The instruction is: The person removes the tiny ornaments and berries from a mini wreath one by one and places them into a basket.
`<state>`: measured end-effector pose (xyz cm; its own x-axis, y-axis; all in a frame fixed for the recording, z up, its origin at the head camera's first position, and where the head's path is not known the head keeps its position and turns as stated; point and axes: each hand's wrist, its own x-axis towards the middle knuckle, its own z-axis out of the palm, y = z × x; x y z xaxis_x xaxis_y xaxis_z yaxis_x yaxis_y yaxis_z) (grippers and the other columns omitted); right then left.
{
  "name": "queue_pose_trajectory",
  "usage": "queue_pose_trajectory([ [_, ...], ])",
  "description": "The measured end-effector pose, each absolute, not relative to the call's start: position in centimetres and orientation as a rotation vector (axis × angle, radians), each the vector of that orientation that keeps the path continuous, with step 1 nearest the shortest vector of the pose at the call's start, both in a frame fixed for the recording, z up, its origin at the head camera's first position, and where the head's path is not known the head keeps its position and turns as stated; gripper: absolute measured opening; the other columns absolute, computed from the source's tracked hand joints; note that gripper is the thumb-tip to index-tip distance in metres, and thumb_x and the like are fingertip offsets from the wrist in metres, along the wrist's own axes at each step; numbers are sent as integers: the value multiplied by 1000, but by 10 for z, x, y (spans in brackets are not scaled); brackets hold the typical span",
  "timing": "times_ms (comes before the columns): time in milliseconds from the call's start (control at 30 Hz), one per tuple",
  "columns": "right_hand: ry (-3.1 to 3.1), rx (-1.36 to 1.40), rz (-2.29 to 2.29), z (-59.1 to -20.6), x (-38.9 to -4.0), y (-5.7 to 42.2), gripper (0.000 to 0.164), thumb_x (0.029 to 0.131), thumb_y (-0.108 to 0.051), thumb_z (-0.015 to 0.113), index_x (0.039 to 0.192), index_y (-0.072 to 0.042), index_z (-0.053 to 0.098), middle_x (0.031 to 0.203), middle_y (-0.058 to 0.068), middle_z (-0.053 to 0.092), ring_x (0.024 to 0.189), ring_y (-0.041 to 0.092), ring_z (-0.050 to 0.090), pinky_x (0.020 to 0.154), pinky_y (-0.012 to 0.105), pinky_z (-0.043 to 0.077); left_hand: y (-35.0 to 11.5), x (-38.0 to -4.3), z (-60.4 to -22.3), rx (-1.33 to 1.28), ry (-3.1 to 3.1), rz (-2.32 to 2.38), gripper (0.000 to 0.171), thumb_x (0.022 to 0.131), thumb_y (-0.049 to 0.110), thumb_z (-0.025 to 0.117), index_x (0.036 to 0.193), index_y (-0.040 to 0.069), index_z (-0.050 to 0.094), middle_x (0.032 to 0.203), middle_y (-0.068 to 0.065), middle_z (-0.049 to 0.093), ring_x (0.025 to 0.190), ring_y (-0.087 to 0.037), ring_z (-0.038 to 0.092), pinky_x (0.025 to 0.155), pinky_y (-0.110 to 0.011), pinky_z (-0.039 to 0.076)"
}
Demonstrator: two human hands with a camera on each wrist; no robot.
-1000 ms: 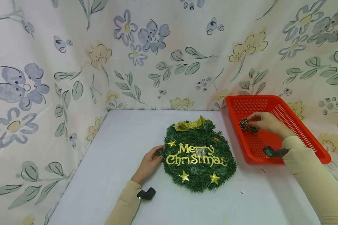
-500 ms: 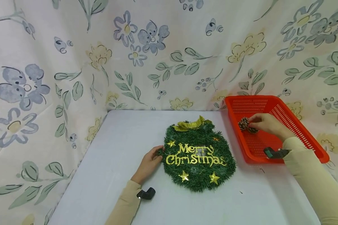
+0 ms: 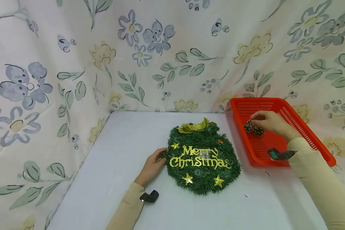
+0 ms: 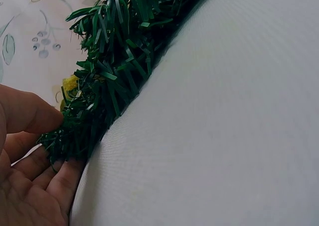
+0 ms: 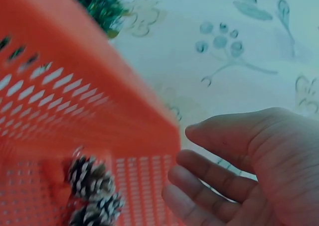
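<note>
A green tinsel wreath point(image 3: 202, 139) with gold "Merry Christmas" lettering point(image 3: 200, 157), gold stars and a gold bow point(image 3: 195, 127) lies flat on the white table. My left hand point(image 3: 152, 166) holds its left edge; in the left wrist view the thumb point(image 4: 37, 114) is on the tinsel point(image 4: 112, 71) and the fingers reach beneath it. Over the red basket point(image 3: 251, 156), my right hand point(image 3: 271, 123) hovers with thumb and fingers apart and nothing between them. Below it, pine cones point(image 3: 258, 131) with pale-tipped scales sit in the basket, also visible as pine cones point(image 5: 89, 178) in the right wrist view.
The basket has slotted walls and stands at the table's right side, close to the wreath. A floral curtain point(image 3: 172, 80) hangs behind and to the left of the table point(image 3: 123, 137). Small dark bits point(image 3: 246, 195) lie on the tabletop.
My right hand has risen slightly off the pine cones, which now show more fully below it. The left hand and the wreath stay in place.
</note>
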<state>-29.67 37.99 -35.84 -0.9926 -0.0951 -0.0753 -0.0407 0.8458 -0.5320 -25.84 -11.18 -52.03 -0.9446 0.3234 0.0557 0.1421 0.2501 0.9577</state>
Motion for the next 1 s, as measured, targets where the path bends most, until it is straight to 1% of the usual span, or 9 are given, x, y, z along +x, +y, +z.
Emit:
queue_pose_trajectory([
  [133,2940,-121,-834,-348,-292,372,38,103,-33,59,128,-5,63,127,21,65,108,30,59,80,29,50,-108,-257,-522,446,2377,1775,49,101,5,56,149,10,50,147,-12,56,142,-33,49,114,-45,47],
  [233,2940,-125,-842,-340,-288,366,40,103,-37,57,129,-7,62,129,20,64,109,31,59,81,31,51,-106,-258,-523,454,2386,1766,48,101,6,56,149,11,50,146,-11,57,142,-32,49,114,-45,47],
  [467,2934,-133,-945,-330,-281,350,43,104,-43,54,131,-10,61,132,17,63,107,28,58,81,30,52,-110,-261,-522,433,2393,1750,47,102,6,55,148,11,50,144,-11,59,136,-31,55,105,-41,54],
  [533,2936,-136,-978,-328,-279,347,44,103,-46,54,131,-12,62,131,14,63,107,26,57,83,30,52,-112,-263,-521,427,2380,1754,47,102,7,54,149,13,50,144,-10,58,135,-30,55,103,-40,54],
  [667,2943,-144,-1031,-323,-274,341,43,102,-47,55,130,-15,63,126,5,64,105,20,58,83,29,53,-112,-268,-520,463,2369,1745,49,102,7,53,151,11,47,146,-12,56,136,-31,54,104,-40,53],
  [733,2947,-152,-1056,-322,-273,337,42,102,-47,56,129,-16,64,121,-1,66,102,15,59,82,25,53,-113,-268,-519,464,2368,1742,49,102,8,53,151,11,46,146,-12,56,137,-31,53,106,-42,52],
  [800,2950,-167,-1076,-321,-271,333,41,102,-46,57,128,-16,65,118,-5,66,100,9,60,81,21,52,-113,-268,-518,461,2370,1742,49,102,8,53,151,11,46,145,-12,56,137,-31,53,107,-44,52],
  [900,2948,-177,-1093,-323,-268,326,42,102,-46,57,128,-14,65,119,-3,67,99,4,60,81,18,51,-114,-268,-519,446,2361,1748,48,103,9,53,150,13,47,145,-11,57,138,-30,53,106,-45,52],
  [1000,2942,-171,-1100,-325,-264,323,43,102,-46,57,129,-14,64,123,2,66,100,6,60,83,20,51,-112,-268,-522,465,2353,1758,48,103,8,53,150,11,47,144,-13,57,137,-31,53,105,-45,53],
])
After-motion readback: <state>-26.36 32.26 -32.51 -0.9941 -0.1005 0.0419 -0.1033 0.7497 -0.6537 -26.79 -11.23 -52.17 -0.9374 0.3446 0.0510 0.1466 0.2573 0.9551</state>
